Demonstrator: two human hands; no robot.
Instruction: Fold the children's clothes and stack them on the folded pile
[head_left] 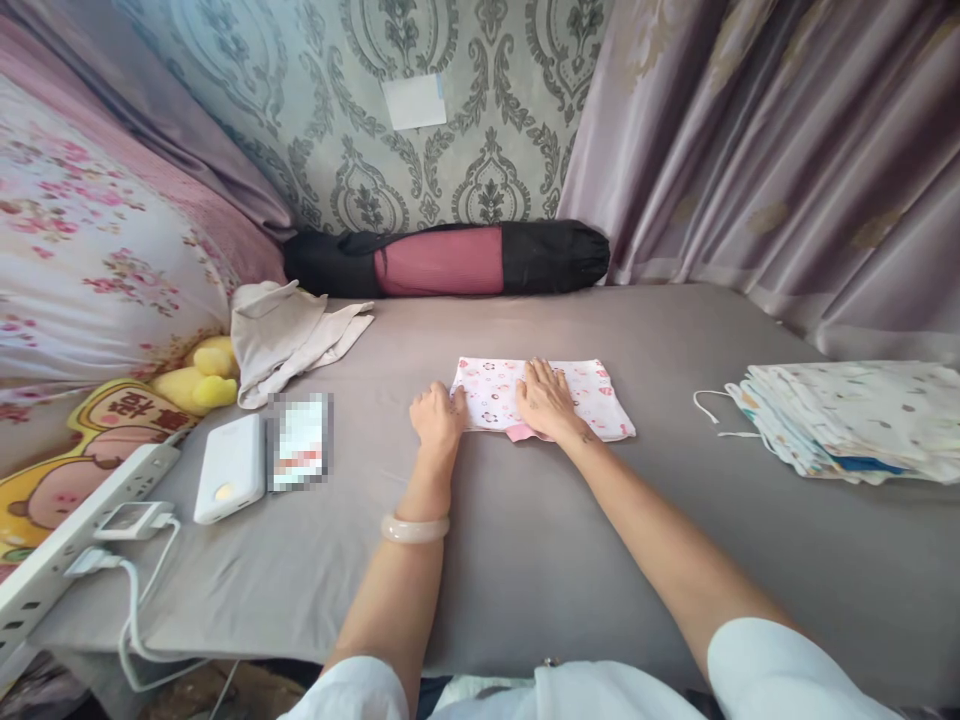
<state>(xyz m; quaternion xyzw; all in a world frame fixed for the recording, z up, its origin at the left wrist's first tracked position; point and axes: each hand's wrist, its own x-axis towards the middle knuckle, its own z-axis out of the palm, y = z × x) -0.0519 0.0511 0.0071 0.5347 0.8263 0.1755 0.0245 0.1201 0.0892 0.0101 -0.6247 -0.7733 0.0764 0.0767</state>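
Observation:
A small folded cloth (592, 395), white with pink prints, lies flat on the grey bed sheet (525, 540) in front of me. My left hand (439, 412) is curled at the cloth's left edge, fingers pinched on that edge; a pale bangle sits on its wrist. Flat on the middle of the cloth rests my right hand (547, 400), fingers stretched out and pressing down.
A stack of folded printed cloths (855, 420) sits at the right. At the left lie a white power bank (231, 467), a phone (300, 440), a power strip with cables (82, 530), a beige garment (281, 335) and a yellow plush toy (199, 375). A black-and-pink roll bag (450, 260) lies against the wall.

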